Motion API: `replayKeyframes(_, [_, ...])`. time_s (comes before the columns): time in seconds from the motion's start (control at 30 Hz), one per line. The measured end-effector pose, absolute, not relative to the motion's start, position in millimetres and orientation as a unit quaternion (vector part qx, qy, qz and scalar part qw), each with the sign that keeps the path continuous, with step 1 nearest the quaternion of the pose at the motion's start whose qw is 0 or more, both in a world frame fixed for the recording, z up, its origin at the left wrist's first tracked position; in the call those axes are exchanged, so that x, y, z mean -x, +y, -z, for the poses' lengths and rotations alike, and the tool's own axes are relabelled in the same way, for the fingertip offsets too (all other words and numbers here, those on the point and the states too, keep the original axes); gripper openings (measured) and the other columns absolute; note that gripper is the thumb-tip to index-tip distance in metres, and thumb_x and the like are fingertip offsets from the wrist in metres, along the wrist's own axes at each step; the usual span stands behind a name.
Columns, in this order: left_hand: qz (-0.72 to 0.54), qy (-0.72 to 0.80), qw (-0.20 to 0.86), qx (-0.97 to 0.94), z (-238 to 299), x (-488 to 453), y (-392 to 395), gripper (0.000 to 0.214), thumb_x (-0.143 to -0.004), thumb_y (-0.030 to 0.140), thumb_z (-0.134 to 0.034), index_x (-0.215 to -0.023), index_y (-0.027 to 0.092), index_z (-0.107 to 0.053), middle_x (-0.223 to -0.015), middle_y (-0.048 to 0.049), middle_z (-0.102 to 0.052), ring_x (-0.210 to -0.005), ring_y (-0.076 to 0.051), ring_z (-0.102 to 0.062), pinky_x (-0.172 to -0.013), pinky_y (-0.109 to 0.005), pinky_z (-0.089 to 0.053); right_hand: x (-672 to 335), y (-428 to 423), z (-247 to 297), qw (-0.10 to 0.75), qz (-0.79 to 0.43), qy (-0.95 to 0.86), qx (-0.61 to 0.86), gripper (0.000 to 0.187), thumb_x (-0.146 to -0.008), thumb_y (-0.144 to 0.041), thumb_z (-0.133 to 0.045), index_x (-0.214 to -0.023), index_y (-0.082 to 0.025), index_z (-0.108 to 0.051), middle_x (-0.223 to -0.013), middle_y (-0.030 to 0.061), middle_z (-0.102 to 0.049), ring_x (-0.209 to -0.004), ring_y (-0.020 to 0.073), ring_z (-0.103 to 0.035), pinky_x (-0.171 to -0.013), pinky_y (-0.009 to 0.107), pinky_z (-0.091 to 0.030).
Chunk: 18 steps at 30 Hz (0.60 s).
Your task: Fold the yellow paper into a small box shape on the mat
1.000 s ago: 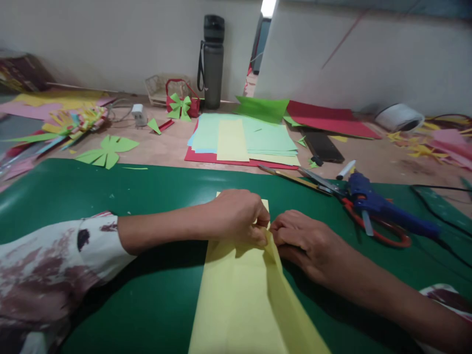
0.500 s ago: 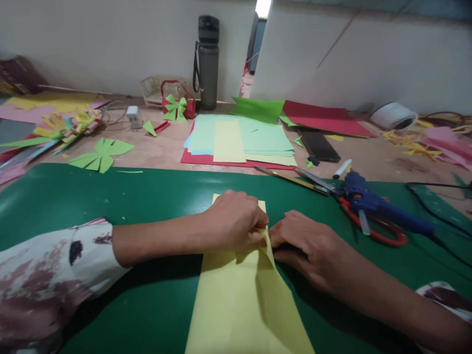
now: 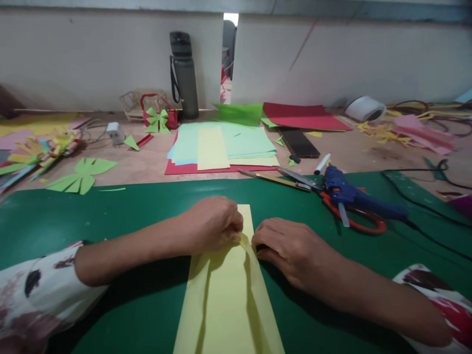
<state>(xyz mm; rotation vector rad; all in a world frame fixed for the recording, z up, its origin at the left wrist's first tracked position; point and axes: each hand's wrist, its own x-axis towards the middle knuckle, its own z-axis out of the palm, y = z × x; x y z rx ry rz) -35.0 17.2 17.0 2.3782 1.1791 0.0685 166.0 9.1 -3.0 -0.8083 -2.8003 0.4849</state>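
Observation:
A long sheet of yellow paper (image 3: 226, 305) runs away from me over the green cutting mat (image 3: 121, 211), its near end cut off by the bottom of the view. Both long sides rise in folds. My left hand (image 3: 217, 223) lies across the far part of the sheet and pinches the raised paper, thumb and fingers closed. Against the right edge, my right hand (image 3: 295, 250) has its fingers curled together on the paper; its fingertips are partly hidden.
Scissors (image 3: 368, 227) with red handles lie under a blue glue gun (image 3: 363, 196) at the right, beside a cutter knife (image 3: 275, 180). Behind are stacked coloured sheets (image 3: 254, 140), a phone (image 3: 300, 143) and a grey bottle (image 3: 185, 81). Green paper cutouts (image 3: 84, 172) lie left.
The camera view has turned slightly right and tilted. My left hand has drawn back from the sheet's far right corner, showing more of that end. A fold now also shows along the left side.

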Motion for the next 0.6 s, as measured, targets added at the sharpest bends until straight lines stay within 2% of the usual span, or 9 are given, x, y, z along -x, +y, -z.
replayKeyframes(0.17, [-0.011, 0.481, 0.236, -0.844, -19.3, 37.0, 20.6, 0.008, -0.073, 0.022, -0.062, -0.073, 0.017, -0.068, -0.074, -0.0034, -0.066, -0.072, -0.017, -0.058, -0.059, -0.023, -0.037, -165.0, 10.1, 5.6, 0.088, -0.168, -0.945, 0.266, 0.017, -0.082, -0.007, -0.045, -0.085, -0.016, -0.059, -0.076, 0.0046, -0.057, -0.07, 0.0154, -0.049, -0.061, 0.026, -0.034])
replayKeyframes(0.23, [-0.015, 0.494, 0.23, -0.839, -18.5, 37.9, 21.4, 0.008, -0.072, 0.023, -0.063, -0.072, 0.018, -0.069, -0.074, -0.0026, -0.066, -0.069, -0.016, -0.057, -0.055, -0.023, -0.035, -165.7, 9.9, 8.7, 0.116, -0.171, -0.941, 0.266, 0.02, -0.083, -0.009, -0.045, -0.097, -0.016, -0.057, -0.08, 0.0056, -0.059, -0.074, 0.0164, -0.051, -0.064, 0.027, -0.036])
replayKeyframes(0.27, [-0.017, 0.499, 0.225, -0.837, -18.0, 38.3, 21.8, 0.007, -0.071, 0.024, -0.063, -0.071, 0.019, -0.068, -0.072, -0.0021, -0.066, -0.066, -0.015, -0.057, -0.053, -0.022, -0.033, -166.0, 9.8, 10.2, 0.132, -0.173, -0.94, 0.262, 0.026, -0.083, -0.01, -0.044, -0.107, -0.015, -0.054, -0.083, 0.0063, -0.06, -0.076, 0.017, -0.052, -0.066, 0.028, -0.037])
replayKeyframes(0.33, [-0.017, 0.508, 0.214, -0.834, -17.5, 38.5, 22.9, 0.006, -0.069, 0.023, -0.063, -0.069, 0.019, -0.067, -0.067, -0.001, -0.064, -0.061, -0.014, -0.055, -0.049, -0.022, -0.029, -166.4, 9.6, 11.9, 0.156, -0.167, -0.94, 0.252, 0.047, -0.084, -0.01, -0.044, -0.13, -0.013, -0.035, -0.087, 0.0073, -0.061, -0.078, 0.0179, -0.052, -0.068, 0.029, -0.038])
replayKeyframes(0.4, [-0.011, 0.515, 0.202, -0.833, -18.3, 38.0, 24.7, 0.006, -0.067, 0.021, -0.062, -0.066, 0.018, -0.066, -0.064, -0.0008, -0.063, -0.057, -0.013, -0.053, -0.047, -0.022, -0.026, -165.9, 9.3, 10.8, 0.146, -0.144, -0.951, 0.232, 0.061, -0.082, -0.006, -0.042, -0.139, -0.014, -0.019, -0.087, 0.0066, -0.06, -0.075, 0.0178, -0.051, -0.066, 0.03, -0.037])
replayKeyframes(0.43, [-0.006, 0.517, 0.2, -0.832, -19.2, 37.4, 25.9, 0.005, -0.067, 0.02, -0.061, -0.065, 0.017, -0.066, -0.064, -0.0009, -0.063, -0.056, -0.013, -0.052, -0.046, -0.022, -0.025, -165.3, 9.1, 9.3, 0.13, -0.129, -0.958, 0.22, 0.064, -0.08, -0.003, -0.04, -0.139, -0.015, -0.018, -0.086, 0.0058, -0.059, -0.073, 0.0175, -0.05, -0.065, 0.03, -0.036])
replayKeyframes(0.5, [0.006, 0.517, 0.207, -0.831, -21.8, 36.0, 28.6, 0.004, -0.065, 0.017, -0.061, -0.064, 0.017, -0.065, -0.064, -0.0005, -0.063, -0.056, -0.012, -0.051, -0.046, -0.021, -0.026, -164.1, 8.9, 5.6, 0.098, -0.097, -0.971, 0.194, 0.065, -0.077, 0.001, -0.038, -0.137, -0.018, -0.023, -0.084, 0.005, -0.057, -0.07, 0.0172, -0.048, -0.064, 0.03, -0.035])
replayKeyframes(0.6, [0.016, 0.524, 0.226, -0.821, -25.4, 34.1, 32.9, 0.002, -0.062, 0.018, -0.066, -0.064, 0.018, -0.065, -0.061, 0.0014, -0.062, -0.053, -0.011, -0.05, -0.045, -0.021, -0.026, -162.9, 9.8, 2.9, 0.074, -0.073, -0.977, 0.184, 0.056, -0.076, 0.002, -0.039, -0.128, -0.019, -0.037, -0.082, 0.0047, -0.056, -0.069, 0.0172, -0.046, -0.062, 0.029, -0.033])
